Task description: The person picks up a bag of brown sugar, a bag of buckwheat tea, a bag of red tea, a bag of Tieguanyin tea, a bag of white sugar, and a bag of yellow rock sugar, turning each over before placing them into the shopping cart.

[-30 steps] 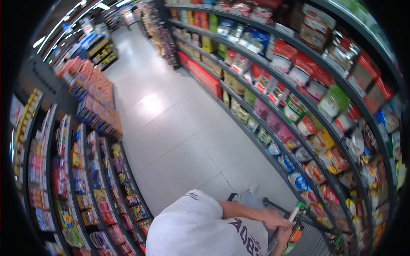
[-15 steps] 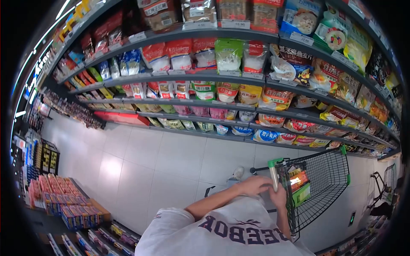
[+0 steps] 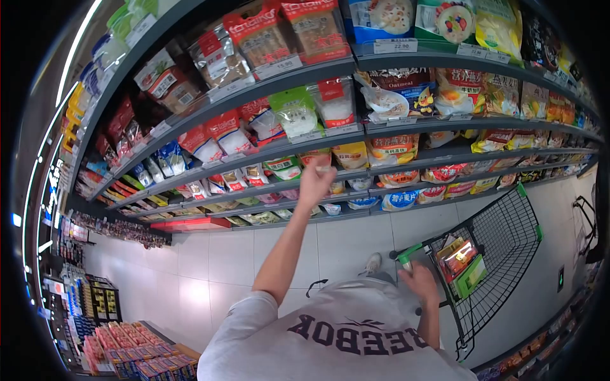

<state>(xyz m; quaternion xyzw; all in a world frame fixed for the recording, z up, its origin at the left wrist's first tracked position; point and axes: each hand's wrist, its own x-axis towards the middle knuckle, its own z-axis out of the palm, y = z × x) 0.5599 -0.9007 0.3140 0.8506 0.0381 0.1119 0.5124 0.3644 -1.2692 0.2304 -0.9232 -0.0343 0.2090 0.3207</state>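
My left hand (image 3: 318, 181) is stretched out to the shelf, its fingers partly spread and nothing visible in them. Its fingertips overlap a red-and-white bag (image 3: 312, 154); whether they touch it cannot be made out. Beside that bag are a green-and-white bag (image 3: 283, 167) and a yellow bag (image 3: 351, 155). My right hand (image 3: 419, 281) is closed around the handle of a black wire shopping cart (image 3: 508, 244) with green corners. Red-and-orange packs (image 3: 456, 256) and a green pack (image 3: 471, 277) lie inside the cart.
Long dark shelves (image 3: 254, 87) of bagged food curve across the view. Oatmeal bags (image 3: 397, 95) stand at the upper right. Stacked pink and blue boxes (image 3: 136, 349) sit at the lower left. My shoe (image 3: 373, 263) shows on the pale tiled floor (image 3: 273, 254).
My left hand has left the cart handle area and moved up and left to the shelf. My right hand remains at the handle. The view has shifted, with the upper shelves now larger.
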